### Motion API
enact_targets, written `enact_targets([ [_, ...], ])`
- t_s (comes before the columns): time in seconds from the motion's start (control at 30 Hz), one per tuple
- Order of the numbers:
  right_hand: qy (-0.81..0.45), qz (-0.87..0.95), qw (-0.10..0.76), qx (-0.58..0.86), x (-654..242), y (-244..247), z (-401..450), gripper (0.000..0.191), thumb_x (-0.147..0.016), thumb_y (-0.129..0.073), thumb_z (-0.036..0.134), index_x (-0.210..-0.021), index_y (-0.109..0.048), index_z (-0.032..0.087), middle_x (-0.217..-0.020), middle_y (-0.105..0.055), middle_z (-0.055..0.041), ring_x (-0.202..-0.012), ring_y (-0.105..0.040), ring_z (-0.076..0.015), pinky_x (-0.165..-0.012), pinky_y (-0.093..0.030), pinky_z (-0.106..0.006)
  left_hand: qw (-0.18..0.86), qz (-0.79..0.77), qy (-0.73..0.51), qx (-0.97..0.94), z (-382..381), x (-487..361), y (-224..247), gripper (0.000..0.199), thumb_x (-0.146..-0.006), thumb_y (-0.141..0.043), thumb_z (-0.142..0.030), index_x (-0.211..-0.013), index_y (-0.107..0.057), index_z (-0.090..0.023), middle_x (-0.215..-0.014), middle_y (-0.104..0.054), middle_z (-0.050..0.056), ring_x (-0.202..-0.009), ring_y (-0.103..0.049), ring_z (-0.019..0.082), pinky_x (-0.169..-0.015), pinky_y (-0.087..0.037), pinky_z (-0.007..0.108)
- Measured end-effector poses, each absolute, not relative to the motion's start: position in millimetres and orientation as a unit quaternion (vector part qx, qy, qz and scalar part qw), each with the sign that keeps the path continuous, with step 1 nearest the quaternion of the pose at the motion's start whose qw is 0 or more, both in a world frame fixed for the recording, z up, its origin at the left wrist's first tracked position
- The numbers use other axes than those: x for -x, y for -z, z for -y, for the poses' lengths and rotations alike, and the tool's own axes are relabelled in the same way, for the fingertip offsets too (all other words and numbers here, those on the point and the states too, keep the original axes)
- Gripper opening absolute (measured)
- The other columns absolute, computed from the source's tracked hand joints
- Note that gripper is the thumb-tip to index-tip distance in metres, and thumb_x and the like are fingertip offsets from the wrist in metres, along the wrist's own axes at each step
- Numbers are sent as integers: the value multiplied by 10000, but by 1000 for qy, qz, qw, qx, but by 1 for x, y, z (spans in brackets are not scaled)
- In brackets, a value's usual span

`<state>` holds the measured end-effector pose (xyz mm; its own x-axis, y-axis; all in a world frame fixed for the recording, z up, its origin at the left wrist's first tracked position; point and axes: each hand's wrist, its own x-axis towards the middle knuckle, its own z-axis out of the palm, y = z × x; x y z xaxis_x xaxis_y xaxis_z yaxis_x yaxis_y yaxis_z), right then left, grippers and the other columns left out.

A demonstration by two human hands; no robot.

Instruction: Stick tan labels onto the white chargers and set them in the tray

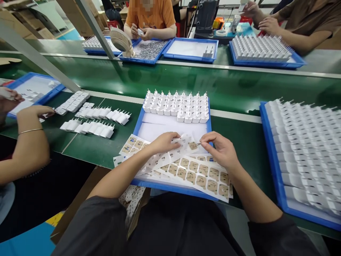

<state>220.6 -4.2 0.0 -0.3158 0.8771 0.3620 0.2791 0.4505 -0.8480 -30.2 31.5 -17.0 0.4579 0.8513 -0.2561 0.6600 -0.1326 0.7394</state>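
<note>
My left hand (165, 143) is closed on the edge of a whitish sticker sheet (172, 153) over the middle of the blue tray (136, 124). Pinched in my right hand (220, 147) are thin metal tweezers (198, 144), whose tips meet a small tan sticker (192, 145) just right of that sheet. Below the hands, sheets of tan stickers (201, 170) overlap across the tray's near part. Rows of white plug adapters (166, 107) stand with pins upward at the tray's far end.
To the right, another blue tray (277, 181) holds many white adapters. More adapters (98, 128) lie on the green table at left, near a person's arm (33, 138). Across the green channel (226, 83) are further trays, a small fan (121, 41) and other people.
</note>
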Motion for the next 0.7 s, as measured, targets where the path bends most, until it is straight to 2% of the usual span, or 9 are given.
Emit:
enact_targets([
  [0.1,-403,704,408,420,-220,6,1,140,-920,-627,359,-908,-651,221,-857,-675,-43,-772,-647,-191,-732,-525,-342,318,-530,-166,-769,-31,27,20,547,-824,-644,-476,-1273,-545,-179,-1227,-620,111,-1086,-603,259,-944,-490,378],
  [0.2,-427,684,405,431,-217,9,0,180,-906,-640,393,-890,-648,214,-849,-675,-34,-761,-653,-184,-717,-530,-327,215,-547,-210,-781,-34,24,15,551,-871,-608,-417,-1347,-471,-176,-1370,-529,138,-1255,-523,272,-1059,-441,407],
  [0.37,-432,681,398,437,-214,8,-1,214,-896,-637,411,-856,-646,200,-822,-675,-32,-740,-643,-176,-703,-533,-323,45,-515,-151,-843,-53,18,4,700,-913,-539,-318,-1523,-230,-172,-1621,-221,144,-1477,-252,328,-1172,-292,491],
  [0.43,-430,681,403,435,-214,9,-2,223,-888,-641,416,-847,-646,197,-825,-677,-35,-749,-642,-177,-707,-534,-325,2,-486,-111,-867,-62,14,4,682,-923,-513,-288,-1529,-225,-169,-1639,-178,125,-1499,-195,332,-1190,-243,509],
  [0.5,-428,682,405,433,-216,11,-2,215,-885,-642,410,-850,-646,198,-837,-680,-36,-769,-643,-179,-713,-532,-324,-22,-460,-72,-885,-70,12,5,613,-927,-492,-257,-1499,-295,-157,-1627,-225,121,-1483,-231,331,-1187,-241,517],
  [0.63,-428,701,383,422,-219,14,-4,177,-908,-612,381,-886,-644,209,-868,-685,-37,-811,-652,-184,-742,-530,-326,-49,-461,-47,-885,-78,8,7,493,-931,-423,-167,-1421,-388,-124,-1469,-447,175,-1296,-473,299,-1056,-412,434],
  [0.7,-431,728,347,406,-219,16,-5,161,-923,-585,364,-912,-635,212,-908,-690,-44,-859,-658,-192,-755,-529,-326,-60,-483,-47,-873,-80,6,6,469,-918,-439,-154,-1385,-409,-131,-1341,-520,175,-1197,-530,284,-964,-468,389],
])
